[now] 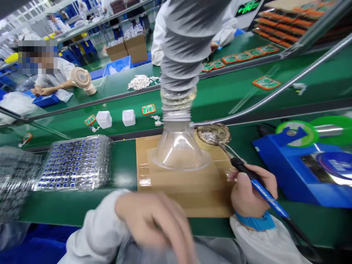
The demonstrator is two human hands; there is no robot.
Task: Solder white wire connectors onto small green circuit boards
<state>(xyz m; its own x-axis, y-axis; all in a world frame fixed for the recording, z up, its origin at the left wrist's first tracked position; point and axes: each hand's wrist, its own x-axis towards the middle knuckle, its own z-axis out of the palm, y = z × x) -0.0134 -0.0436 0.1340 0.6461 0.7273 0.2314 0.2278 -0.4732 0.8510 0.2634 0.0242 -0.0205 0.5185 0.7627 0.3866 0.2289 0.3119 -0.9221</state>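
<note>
Your right hand is clamped around the soldering iron, its tip over the cardboard sheet near the worktop's front edge. Your left hand is blurred; its grip cannot be told.

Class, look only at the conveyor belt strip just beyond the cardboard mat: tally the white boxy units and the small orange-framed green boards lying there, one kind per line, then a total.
White boxy units: 2
Orange-framed green boards: 3
Total: 5
</note>
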